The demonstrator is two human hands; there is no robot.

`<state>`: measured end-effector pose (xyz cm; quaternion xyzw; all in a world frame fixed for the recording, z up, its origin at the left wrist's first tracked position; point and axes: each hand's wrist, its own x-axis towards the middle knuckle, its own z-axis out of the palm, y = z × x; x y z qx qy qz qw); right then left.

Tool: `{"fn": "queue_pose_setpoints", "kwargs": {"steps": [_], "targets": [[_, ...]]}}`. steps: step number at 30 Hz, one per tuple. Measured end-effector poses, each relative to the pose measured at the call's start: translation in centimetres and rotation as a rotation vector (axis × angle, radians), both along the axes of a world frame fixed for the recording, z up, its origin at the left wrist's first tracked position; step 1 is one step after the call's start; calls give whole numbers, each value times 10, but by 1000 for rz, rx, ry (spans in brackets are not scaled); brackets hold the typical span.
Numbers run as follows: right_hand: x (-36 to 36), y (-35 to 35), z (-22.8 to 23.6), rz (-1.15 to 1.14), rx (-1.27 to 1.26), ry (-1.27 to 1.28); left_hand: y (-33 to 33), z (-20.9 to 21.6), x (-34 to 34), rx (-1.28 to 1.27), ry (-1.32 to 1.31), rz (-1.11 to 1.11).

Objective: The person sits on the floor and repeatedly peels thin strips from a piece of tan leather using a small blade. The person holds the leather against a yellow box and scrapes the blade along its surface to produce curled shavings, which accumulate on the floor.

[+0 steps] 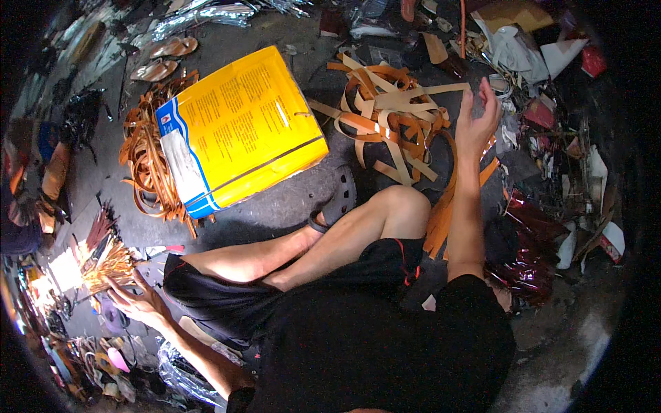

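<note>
My right hand (478, 122) is raised at the right edge of a loose pile of tan and orange leather-like strips (396, 113). Its thumb and fingers stand apart, and one pale strip's end reaches the thumb; I cannot tell whether they touch. At the left, my left hand (142, 303) stretches its fingers out beside a bundle of thin strips (109, 265), partly washed out by bright light. No grip on the bundle shows. Between my hands, in front of my crossed legs, sits a yellow and blue box-like container (241, 131).
More brown strips (148, 162) lie left of the container. A pair of sandals (165, 58) rests farther back. Dark red shiny strips (527, 251) and mixed scraps (544, 124) cover the right side. Clear plastic (186, 372) and scraps lie at the lower left.
</note>
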<state>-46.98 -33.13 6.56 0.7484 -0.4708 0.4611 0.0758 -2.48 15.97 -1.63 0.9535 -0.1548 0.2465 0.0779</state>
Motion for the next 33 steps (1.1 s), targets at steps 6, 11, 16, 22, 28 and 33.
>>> {"fn": "queue_pose_setpoints", "kwargs": {"steps": [6, 11, 16, 22, 28, 33], "targets": [[-5, -23, -16, -36, -8, -153, 37, -30, 30, -77, 172, 88], [2, -28, -37, 55, 215, -230, 36, -39, 22, -217, 417, -58], [15, -79, -137, 347, 714, 128, 24, -62, 17, -316, 1035, -28], [35, -82, -172, 367, 453, 537, 18, -50, -1, -206, 717, -82], [29, -65, -118, 315, 430, 230, -25, -17, -13, -687, 816, -325], [98, 59, 13, 580, 767, 123, -137, 57, -105, -884, 1388, -816]]}}
